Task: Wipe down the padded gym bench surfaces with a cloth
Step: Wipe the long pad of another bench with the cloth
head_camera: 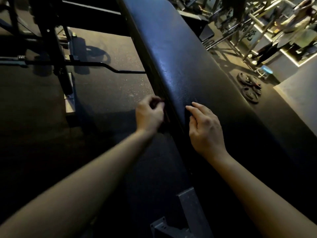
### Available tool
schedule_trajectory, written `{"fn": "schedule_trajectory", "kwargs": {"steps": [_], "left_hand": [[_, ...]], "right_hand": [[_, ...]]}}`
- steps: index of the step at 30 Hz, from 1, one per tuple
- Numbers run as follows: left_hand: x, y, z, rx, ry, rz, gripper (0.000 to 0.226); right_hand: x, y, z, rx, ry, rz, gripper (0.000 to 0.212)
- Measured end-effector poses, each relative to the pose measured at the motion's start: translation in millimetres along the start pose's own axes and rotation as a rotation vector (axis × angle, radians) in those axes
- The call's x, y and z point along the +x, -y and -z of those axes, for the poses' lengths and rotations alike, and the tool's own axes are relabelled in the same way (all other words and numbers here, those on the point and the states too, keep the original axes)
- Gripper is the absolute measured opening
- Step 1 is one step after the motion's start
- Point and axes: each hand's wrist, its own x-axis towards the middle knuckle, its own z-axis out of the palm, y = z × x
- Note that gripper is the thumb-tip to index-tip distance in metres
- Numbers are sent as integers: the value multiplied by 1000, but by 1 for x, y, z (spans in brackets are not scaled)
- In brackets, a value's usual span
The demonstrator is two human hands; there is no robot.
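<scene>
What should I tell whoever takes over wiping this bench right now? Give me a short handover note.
Left hand: fingers curled round what looks like a dark cloth at the left edge of the bench pad; the light is dim, so this is not certain.
Right hand: open, fingertips resting on the pad's top.
Done: cannot tell how much has been wiped.
Left: probably run the cloth along the side edge, then over the top toward the far end.

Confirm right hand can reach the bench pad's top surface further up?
Likely yes: the right hand rests its fingers on the bench pad, nothing sits on the pad ahead, and the left hand is curled at the pad's left edge, clear of that path.
</scene>
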Motion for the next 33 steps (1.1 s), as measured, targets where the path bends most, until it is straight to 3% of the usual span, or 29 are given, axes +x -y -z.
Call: {"fn": "schedule_trajectory", "kwargs": {"steps": [3,5,9,11,13,16,18,25,28,31,33], "left_hand": [[13,2,-5,13,-46,3,6],[-35,5,-2,9,-5,-69,6],[-143,10,9,-67,155,-35,15],[-126,3,7,-25,136,-98,16],[-69,-2,-3,10,-2,-156,14],[11,-4,-9,62,-108,-81,7],[11,1,-11,64,-119,-77,11],[-157,14,3,-73,131,-76,20],[-75,6,-3,20,28,-168,14],[24,2,-8,91,-89,-102,12],[24,4,-10,81,-113,-54,10]], "right_hand": [[1,1,-1,-6,-18,2,42],[0,1,-2,0,-21,1,43],[-1,3,-1,2,-21,9,45],[-2,2,-1,11,-24,7,46],[-1,1,-2,22,-26,6,46],[-1,-1,-4,25,-35,11,45],[-1,-2,-4,27,-36,9,45],[-2,-2,-3,30,-36,6,45],[-1,-3,-4,39,-36,5,45],[0,-3,-5,35,-45,2,44],[-1,-3,-4,28,-47,1,43]]}}
